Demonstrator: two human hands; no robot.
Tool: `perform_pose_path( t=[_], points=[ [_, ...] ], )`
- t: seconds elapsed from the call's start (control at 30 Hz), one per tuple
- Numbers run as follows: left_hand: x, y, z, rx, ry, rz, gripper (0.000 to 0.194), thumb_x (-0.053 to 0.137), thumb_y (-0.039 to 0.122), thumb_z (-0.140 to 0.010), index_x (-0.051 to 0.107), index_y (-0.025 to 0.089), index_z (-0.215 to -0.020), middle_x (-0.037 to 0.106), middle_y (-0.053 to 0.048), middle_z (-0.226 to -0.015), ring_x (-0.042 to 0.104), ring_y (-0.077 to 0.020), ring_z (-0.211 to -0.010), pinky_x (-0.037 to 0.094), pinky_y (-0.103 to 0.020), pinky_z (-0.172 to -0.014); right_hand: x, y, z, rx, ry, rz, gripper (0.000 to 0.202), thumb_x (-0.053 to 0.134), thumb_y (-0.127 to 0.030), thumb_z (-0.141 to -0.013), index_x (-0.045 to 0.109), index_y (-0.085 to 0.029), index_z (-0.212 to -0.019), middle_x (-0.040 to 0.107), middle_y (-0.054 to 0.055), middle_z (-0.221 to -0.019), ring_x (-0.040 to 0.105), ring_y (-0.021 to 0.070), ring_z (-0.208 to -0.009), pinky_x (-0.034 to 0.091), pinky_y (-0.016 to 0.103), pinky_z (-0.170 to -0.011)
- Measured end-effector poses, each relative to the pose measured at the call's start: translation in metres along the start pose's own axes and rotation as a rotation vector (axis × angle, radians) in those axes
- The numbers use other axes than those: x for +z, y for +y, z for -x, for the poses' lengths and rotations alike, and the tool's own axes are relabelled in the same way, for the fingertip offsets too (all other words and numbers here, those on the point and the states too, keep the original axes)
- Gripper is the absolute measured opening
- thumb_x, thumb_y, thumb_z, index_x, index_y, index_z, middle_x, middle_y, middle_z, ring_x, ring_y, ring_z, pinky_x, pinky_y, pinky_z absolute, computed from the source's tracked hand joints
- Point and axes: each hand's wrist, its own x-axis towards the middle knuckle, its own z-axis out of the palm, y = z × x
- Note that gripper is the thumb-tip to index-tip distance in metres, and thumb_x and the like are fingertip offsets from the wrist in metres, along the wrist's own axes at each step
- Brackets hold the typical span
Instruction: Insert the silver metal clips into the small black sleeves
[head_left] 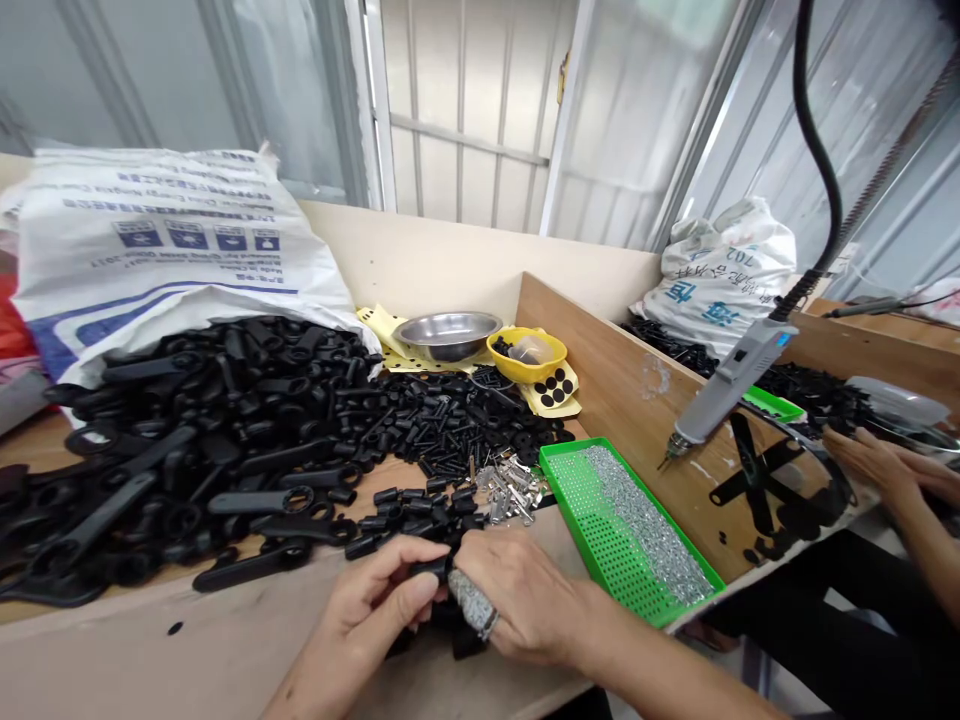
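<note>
Head view — left of the green tray [609, 545], the left hand [379, 592] pinches a black sleeve [427, 567], partly hidden by the right hand [529, 595], curled round a speckled object [471, 603]; black handles [255, 501] heap farther left — a driver [727, 385] hangs right.

I count two white sacks: a large sack [180, 230] at the back left corner of my bench [112, 660], and a smaller sack [724, 275] past its right edge. Green trays number two: a long tray [604, 530] at the right edge, a partly hidden tray [776, 403] beyond. I see one metal bowl [450, 345] and one yellow basin [532, 374] near the back edge, one power screwdriver [724, 385], and black levers [251, 502] too many to count. My left grip [375, 600] has one black sleeve [430, 568].
</note>
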Motion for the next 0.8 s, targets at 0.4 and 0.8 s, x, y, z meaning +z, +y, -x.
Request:
perform_pose_path(
  t=[0.4, 0.8],
  points=[
    [-0.004, -0.007, -0.007, 0.298, -0.031, -0.415, 0.015, 0.055, 0.025, -0.082, 0.064, 0.028, -0.095, 0.072, 0.004, -0.080, 0.067, -0.0146, -0.069, 0.049, -0.016, -0.064, -0.006, 0.004, 0.002, 0.194, -0.070, -0.153, 0.011, 0.040, -0.009, -0.078, 0.046, -0.019, -0.080, 0.053, 0.001, -0.075, 0.046, 0.0132, -0.066, 0.032, 0.022, -0.061],
    [0.004, -0.011, -0.017, 0.540, -0.024, -0.542, 0.017, 0.053, 0.018, -0.083, 0.063, 0.023, -0.096, 0.070, -0.001, -0.076, 0.065, -0.0141, -0.066, 0.051, -0.018, -0.062, -0.002, 0.014, 0.009, 0.259, -0.094, -0.187, 0.017, 0.039, -0.008, -0.077, 0.049, -0.018, -0.087, 0.056, 0.002, -0.081, 0.048, 0.0159, -0.077, 0.035, 0.025, -0.071]
  ],
)
